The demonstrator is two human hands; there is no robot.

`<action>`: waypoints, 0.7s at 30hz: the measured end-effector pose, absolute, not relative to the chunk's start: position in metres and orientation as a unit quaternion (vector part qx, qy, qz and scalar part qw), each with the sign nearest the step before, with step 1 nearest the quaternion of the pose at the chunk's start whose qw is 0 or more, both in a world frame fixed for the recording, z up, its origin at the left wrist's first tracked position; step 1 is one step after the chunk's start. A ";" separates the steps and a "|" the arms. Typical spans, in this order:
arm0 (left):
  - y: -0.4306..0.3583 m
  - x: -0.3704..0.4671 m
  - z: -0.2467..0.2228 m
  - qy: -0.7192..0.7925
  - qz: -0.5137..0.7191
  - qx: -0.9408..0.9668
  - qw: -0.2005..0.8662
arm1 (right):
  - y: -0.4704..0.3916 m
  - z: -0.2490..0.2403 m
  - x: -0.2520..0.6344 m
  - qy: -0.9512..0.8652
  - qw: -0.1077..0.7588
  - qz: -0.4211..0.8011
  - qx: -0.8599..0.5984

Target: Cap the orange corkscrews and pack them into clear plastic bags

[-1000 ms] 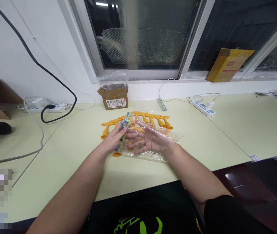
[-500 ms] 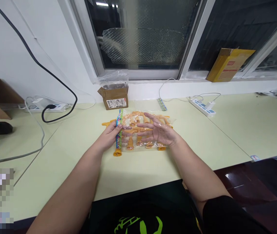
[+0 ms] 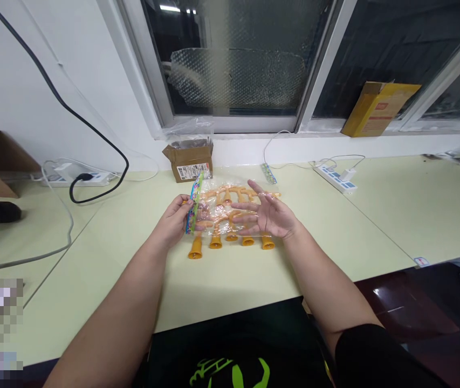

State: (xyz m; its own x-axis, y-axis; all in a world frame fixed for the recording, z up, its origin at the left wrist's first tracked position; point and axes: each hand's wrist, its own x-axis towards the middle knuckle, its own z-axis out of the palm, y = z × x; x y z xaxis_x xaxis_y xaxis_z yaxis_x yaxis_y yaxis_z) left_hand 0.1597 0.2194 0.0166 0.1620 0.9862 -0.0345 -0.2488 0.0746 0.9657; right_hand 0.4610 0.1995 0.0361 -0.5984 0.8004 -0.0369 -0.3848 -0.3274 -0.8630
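My left hand (image 3: 178,215) is closed on the colourful printed header of a clear plastic bag (image 3: 213,198). The header leans to the right at its top, and the bag's clear film stretches across to my right hand (image 3: 272,215). That hand is open, fingers spread and pointing left against the film; whether they are inside the bag or behind it I cannot tell. On the table under the bag lie several orange plastic pieces with bell-shaped ends (image 3: 268,243), in two rough rows. Film and hands partly cover them.
A small open cardboard box (image 3: 193,161) stands by the window wall. Behind the bag lies another printed header strip (image 3: 269,173). A power strip (image 3: 337,179) is to the right; a thick black cable (image 3: 92,129) loops at the left. A yellow carton (image 3: 379,110) leans on the sill.
The bag's header has tilted and shifted slightly left and up with my left hand, uncovering more of the bell-shaped ends. My right hand has moved a little to the right, still spread.
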 end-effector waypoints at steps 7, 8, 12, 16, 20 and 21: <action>0.209 0.178 0.017 0.255 0.530 0.406 0.700 | 0.195 0.033 0.441 -0.382 0.494 0.755 -0.203; 0.205 0.184 0.015 0.241 0.526 0.408 0.707 | 0.195 0.031 0.437 -0.375 0.500 0.756 -0.195; 0.194 0.208 0.006 0.235 0.542 0.374 0.714 | 0.192 0.023 0.420 -0.361 0.496 0.772 -0.167; 0.188 0.218 0.001 0.254 0.545 0.371 0.707 | 0.188 0.019 0.408 -0.368 0.482 0.781 -0.151; 0.188 0.217 0.002 0.283 0.527 0.376 0.708 | 0.188 0.018 0.409 -0.391 0.448 0.786 -0.171; 0.189 0.216 0.003 0.288 0.525 0.362 0.714 | 0.188 0.018 0.411 -0.396 0.442 0.785 -0.179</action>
State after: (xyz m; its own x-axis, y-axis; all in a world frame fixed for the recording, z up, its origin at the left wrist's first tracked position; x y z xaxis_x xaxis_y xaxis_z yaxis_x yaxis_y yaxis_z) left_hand 0.2165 0.1890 0.0032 0.2824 0.9588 -0.0311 -0.5418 0.1862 0.8196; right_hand 0.4110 0.1882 0.0185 -0.5443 0.8361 0.0687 -0.5525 -0.2956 -0.7793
